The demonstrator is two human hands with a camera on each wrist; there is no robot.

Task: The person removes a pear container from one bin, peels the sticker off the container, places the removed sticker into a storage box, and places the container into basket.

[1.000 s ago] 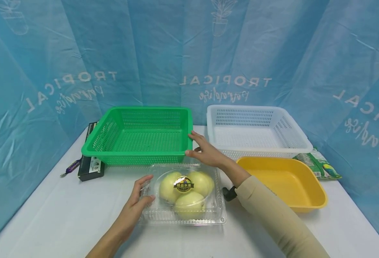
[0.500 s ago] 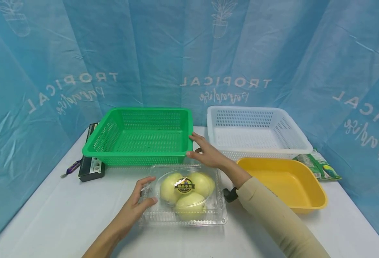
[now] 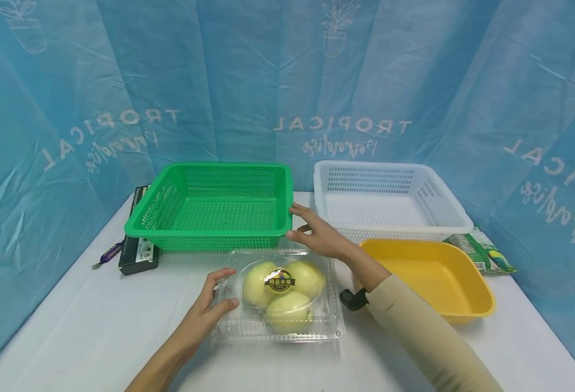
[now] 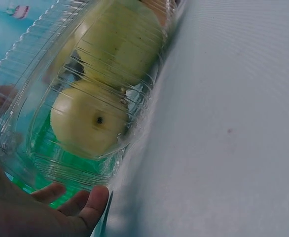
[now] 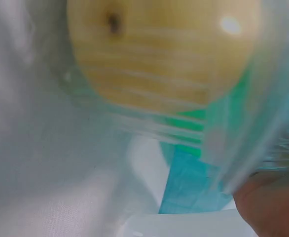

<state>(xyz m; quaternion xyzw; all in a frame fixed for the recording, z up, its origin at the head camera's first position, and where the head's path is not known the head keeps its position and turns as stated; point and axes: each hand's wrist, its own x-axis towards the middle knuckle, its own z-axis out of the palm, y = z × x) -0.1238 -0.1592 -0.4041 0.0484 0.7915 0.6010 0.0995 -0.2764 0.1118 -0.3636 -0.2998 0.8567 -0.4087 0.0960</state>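
In the head view, a clear plastic fruit box (image 3: 323, 326) lies lidded on the table. Through its lid show pale yellow-green round fruits (image 3: 289, 311) and a dark label (image 3: 279, 280). My left hand (image 3: 205, 307) is at the left end of the box, thumb and fingers spread against it. In the left wrist view, its fingertips (image 4: 96, 198) touch the lower edge. Behind the box, my right hand (image 3: 319, 234) reaches to the right side of the green basket (image 3: 209, 234), fingers loosely bent. Whether those fingertips touch the rim I cannot tell. The right wrist view is blurred.
A white basket (image 3: 390, 228) stands at the back right, with a yellow basin (image 3: 429, 277) before it. A green packet (image 3: 485, 250) lies beyond the basin. Left of the green basket are a black box (image 3: 137, 261) and a purple-wrapped item (image 3: 110, 253). Blue curtains (image 3: 238, 81) surround the table.
My right hand has shifted slightly to the right, away from the green basket's rim. The left hand, fruit box and baskets stay almost where they were.
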